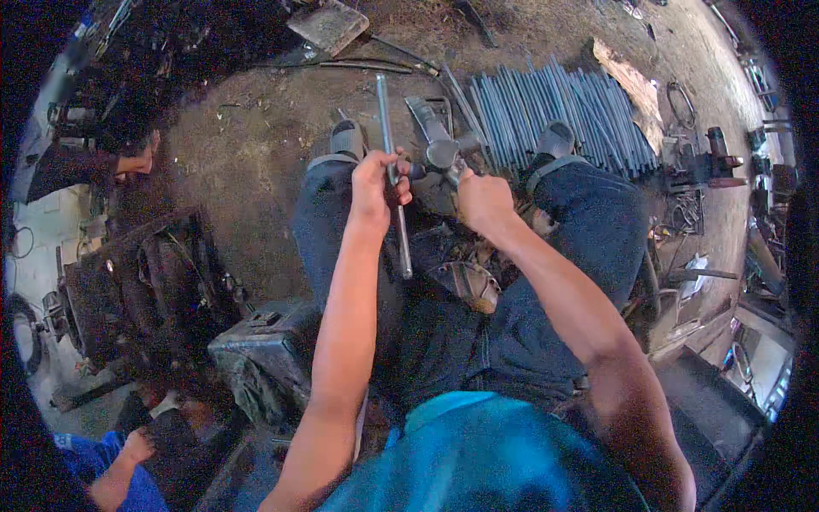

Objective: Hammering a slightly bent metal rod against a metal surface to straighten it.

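My left hand is closed round a long straight metal rod, held out in front of my left knee. The rod's far end points away from me and its near end comes back toward my lap. In my right hand is the handle of a hammer, its fingers wrapped tight. The hammer's head sits just beyond that hand, close to the left hand's fingers. Past it lies a flat metal bar. Dark, worn material is between my legs; I cannot make out what it is.
Many grey metal rods lie side by side on the ground ahead to the right, with a rough wooden slab beside them. A shovel is at the far left. A metal box stands by my left leg. Two people are at the left.
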Demonstrator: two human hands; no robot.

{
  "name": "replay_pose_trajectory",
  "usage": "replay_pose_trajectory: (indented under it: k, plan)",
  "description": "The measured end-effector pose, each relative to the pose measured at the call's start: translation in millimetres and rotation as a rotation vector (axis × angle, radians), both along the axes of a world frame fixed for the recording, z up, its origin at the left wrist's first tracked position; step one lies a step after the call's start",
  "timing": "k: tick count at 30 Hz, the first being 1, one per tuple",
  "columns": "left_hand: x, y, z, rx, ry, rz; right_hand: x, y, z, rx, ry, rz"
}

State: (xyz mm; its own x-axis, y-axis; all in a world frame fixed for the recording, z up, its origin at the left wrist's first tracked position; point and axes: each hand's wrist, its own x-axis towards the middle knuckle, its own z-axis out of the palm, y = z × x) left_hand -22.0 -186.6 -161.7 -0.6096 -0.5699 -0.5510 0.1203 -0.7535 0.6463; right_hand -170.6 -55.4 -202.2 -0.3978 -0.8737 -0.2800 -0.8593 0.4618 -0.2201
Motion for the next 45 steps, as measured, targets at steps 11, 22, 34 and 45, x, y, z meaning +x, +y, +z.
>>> replay_pose_trajectory:
  k: [11, 22, 34, 45]
  plan:
    - [-2, 4, 5, -0.010, -0.004, -0.086, -19, 0, 30, 0.050, -0.032, 0.137]
    - [-7, 15, 3, 0.048, -0.038, -0.195, -29, 38, 23, -0.016, -0.214, -0.079]
    - [-31, 25, 77, -0.146, -0.127, -0.334, -90, 28, 60, -0.203, -0.428, -0.285]
    - [-152, -55, 170, -1.288, -0.530, -0.660, -207, -54, 136, -0.895, -2.158, -0.267]
